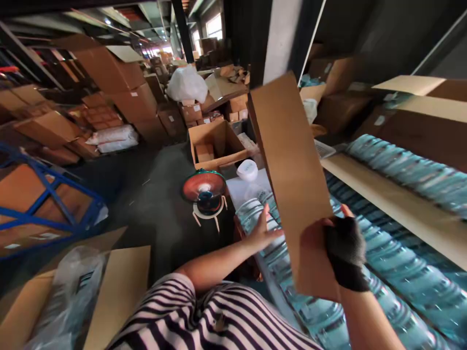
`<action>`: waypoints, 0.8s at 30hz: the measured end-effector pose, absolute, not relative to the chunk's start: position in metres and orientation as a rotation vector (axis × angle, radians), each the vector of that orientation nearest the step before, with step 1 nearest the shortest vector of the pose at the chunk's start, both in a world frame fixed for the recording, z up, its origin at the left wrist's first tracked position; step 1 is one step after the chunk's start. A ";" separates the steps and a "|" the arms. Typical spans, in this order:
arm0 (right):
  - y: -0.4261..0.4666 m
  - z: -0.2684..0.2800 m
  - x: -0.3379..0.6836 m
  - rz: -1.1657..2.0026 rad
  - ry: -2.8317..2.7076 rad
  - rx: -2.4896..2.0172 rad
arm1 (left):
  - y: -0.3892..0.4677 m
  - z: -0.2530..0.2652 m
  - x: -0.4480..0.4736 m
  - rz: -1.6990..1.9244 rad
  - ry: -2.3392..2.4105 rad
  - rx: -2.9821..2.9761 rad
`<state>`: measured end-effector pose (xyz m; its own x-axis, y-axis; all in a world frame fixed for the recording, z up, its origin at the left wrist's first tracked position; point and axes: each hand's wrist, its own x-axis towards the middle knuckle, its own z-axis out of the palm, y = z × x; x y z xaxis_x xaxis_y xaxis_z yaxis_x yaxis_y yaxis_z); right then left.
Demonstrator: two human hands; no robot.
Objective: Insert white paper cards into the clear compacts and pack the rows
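Observation:
A long, narrow cardboard box (297, 165) stands tilted in front of me, its far end raised. My right hand (345, 248), in a dark fingerless glove, grips the box by its lower right side, with the fingers partly hidden. To the left of the box, my bare left hand (260, 233) is open with fingers apart; its fingertips come close to the box edge, and I cannot tell whether they touch. Below both hands lie rows of clear bluish plastic containers (412, 262). Another stack of these containers (259, 211) sits just beyond my left hand.
A long cardboard strip (394, 204) divides the container rows. Beyond the table stand a white round tub (247, 170), a round heater (204, 189) by a small stool (209, 214), and an open carton (219, 146). A blue metal frame (54, 194) and another open carton (120, 291) are left.

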<state>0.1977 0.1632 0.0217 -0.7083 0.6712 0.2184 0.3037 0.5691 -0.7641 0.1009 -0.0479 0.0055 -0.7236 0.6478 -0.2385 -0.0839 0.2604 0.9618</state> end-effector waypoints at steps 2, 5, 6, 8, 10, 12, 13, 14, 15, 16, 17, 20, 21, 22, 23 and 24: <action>0.131 0.026 0.145 1.258 -2.189 -0.796 | -0.056 -0.007 0.097 1.632 1.855 0.513; 0.096 0.020 0.073 1.680 -1.976 -0.846 | -0.075 -0.005 0.072 1.827 1.950 0.519; 0.088 0.016 0.051 1.801 -1.891 -0.846 | -0.083 -0.003 0.059 1.873 1.982 0.500; 0.078 0.008 0.007 2.028 -1.753 -0.785 | -0.099 0.000 0.027 1.938 2.023 0.448; 0.069 0.001 -0.036 2.204 -1.714 -0.658 | -0.115 0.000 -0.018 2.002 2.036 0.373; 0.060 -0.003 -0.074 2.310 -1.777 -0.525 | -0.129 0.001 -0.078 2.073 1.993 0.272; 0.056 -0.003 -0.090 2.348 -1.812 -0.478 | -0.135 0.003 -0.114 2.107 1.956 0.203; 0.054 -0.004 -0.102 2.382 -1.836 -0.456 | -0.142 0.006 -0.152 2.124 1.922 0.123; 0.053 -0.005 -0.110 2.415 -1.854 -0.452 | -0.149 0.010 -0.192 2.136 1.912 0.024; 0.053 -0.006 -0.114 2.433 -1.866 -0.471 | -0.155 0.013 -0.233 2.110 1.910 -0.079; 0.055 -0.007 -0.113 2.434 -1.880 -0.512 | -0.160 0.015 -0.273 2.048 1.912 -0.159; 0.066 -0.024 -0.089 2.354 -1.931 -0.750 | -0.171 0.010 -0.376 1.939 2.082 -0.291; 0.070 -0.033 -0.075 2.319 -1.940 -0.848 | -0.173 0.005 -0.402 1.900 2.146 -0.311; 0.074 -0.045 -0.059 2.292 -1.939 -0.951 | -0.174 0.000 -0.424 1.866 2.196 -0.317; 0.078 -0.058 -0.043 2.268 -1.923 -1.052 | -0.175 -0.006 -0.441 1.833 2.224 -0.316; 0.080 -0.071 -0.026 2.245 -1.889 -1.153 | -0.175 -0.011 -0.454 1.805 2.236 -0.310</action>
